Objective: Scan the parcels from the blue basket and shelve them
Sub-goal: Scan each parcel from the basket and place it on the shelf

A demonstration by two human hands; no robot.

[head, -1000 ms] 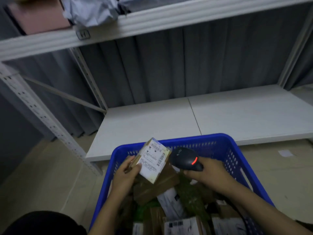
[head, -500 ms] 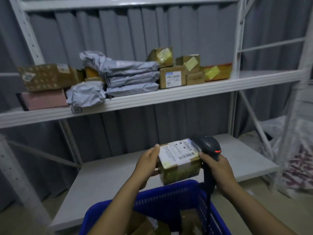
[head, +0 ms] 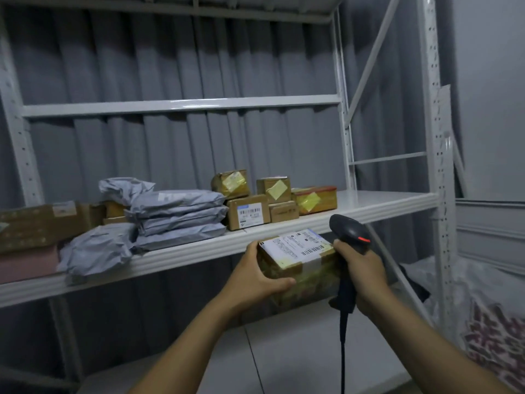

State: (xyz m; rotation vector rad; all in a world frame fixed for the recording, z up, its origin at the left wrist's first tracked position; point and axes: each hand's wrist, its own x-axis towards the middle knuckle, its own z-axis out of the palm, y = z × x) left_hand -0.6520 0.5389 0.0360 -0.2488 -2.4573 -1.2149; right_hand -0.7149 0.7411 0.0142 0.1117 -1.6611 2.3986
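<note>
Left hand (head: 257, 275) wrapped around the left end of a small cardboard parcel (head: 301, 265), thumb across its near face, fingers hidden behind. Right hand (head: 365, 275) closed on the grip of a black barcode scanner (head: 350, 234), pressed against the parcel's right end, red light glowing on the scanner's head, cable (head: 343, 348) hanging straight down. Parcel held level between both hands, white shipping label (head: 295, 244) with barcodes facing up, clear tape across its near edge. Just beyond, the middle shelf (head: 369, 207) of a white metal rack: grey poly mailers (head: 176, 214) stacked left of centre, small brown boxes with yellow tape (head: 272, 200) to their right, a larger brown carton (head: 37, 224) and a pink box (head: 27, 264) at far left. Bare part of the shelf to the right of the boxes. Lower shelf (head: 284, 354) beneath the hands. Grey curtain (head: 170, 58) behind the rack.
</note>
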